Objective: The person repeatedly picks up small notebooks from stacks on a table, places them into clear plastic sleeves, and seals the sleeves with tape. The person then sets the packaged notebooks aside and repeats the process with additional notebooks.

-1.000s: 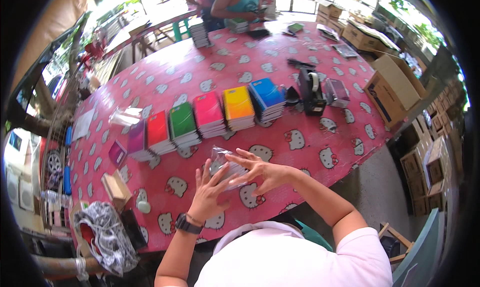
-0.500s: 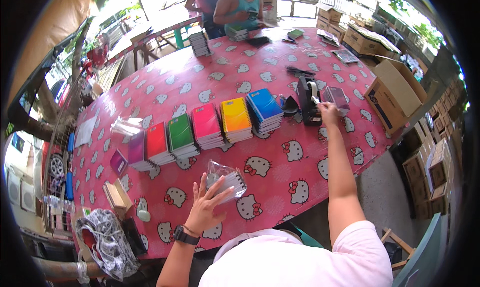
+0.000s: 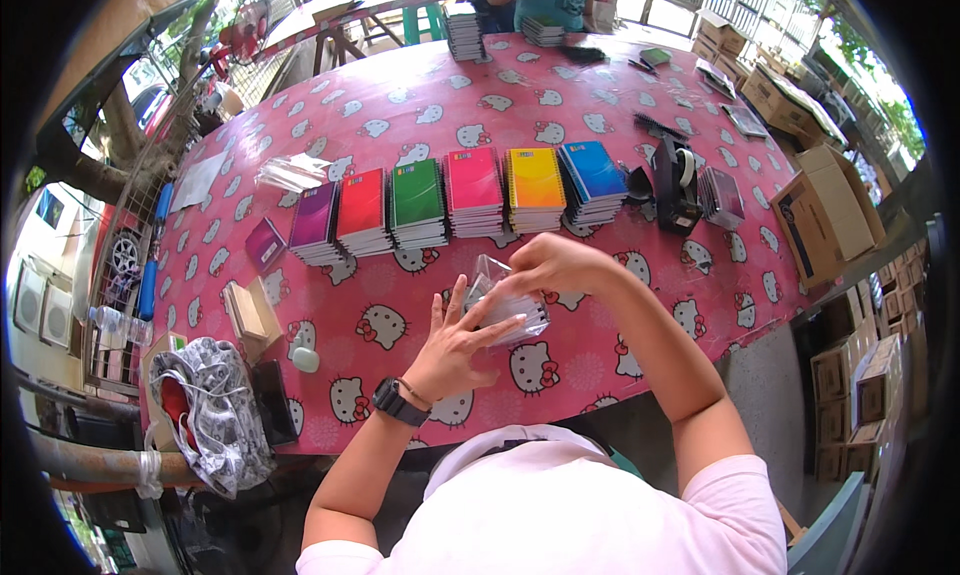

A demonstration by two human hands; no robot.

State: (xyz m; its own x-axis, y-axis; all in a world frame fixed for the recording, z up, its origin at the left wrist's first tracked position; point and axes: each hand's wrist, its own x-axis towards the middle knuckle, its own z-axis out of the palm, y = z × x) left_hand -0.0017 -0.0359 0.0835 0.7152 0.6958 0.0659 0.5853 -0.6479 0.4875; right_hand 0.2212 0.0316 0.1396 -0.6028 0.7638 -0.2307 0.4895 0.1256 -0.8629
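Observation:
A small stack of spiral notebooks in a clear plastic wrapper [image 3: 530, 320] lies on the table close to me. My left hand [image 3: 458, 347] rests over its left side, fingers spread and stretched out. My right hand [image 3: 558, 261] is at the wrapper's far end, its fingers pinched together; whatever is between them is hidden. Beyond both hands runs a row of spiral notebook stacks: purple [image 3: 315, 220], red [image 3: 361, 207], green [image 3: 417, 197], pink [image 3: 474, 187], yellow [image 3: 537, 187] and blue [image 3: 597, 177]. A black tape dispenser [image 3: 678, 190] stands to their right.
Right of the dispenser is a wrapped notebook pack [image 3: 722, 197], then an open cardboard box [image 3: 830, 215]. Clear plastic sleeves [image 3: 292, 172] lie at the far left. A patterned grey bag [image 3: 210, 415] sits at the near left. Another person [image 3: 555, 5] stands across the table.
My right hand has come from the tape dispenser to the far end of the wrapped notebooks. My left hand remains spread on them. The head view has shifted.

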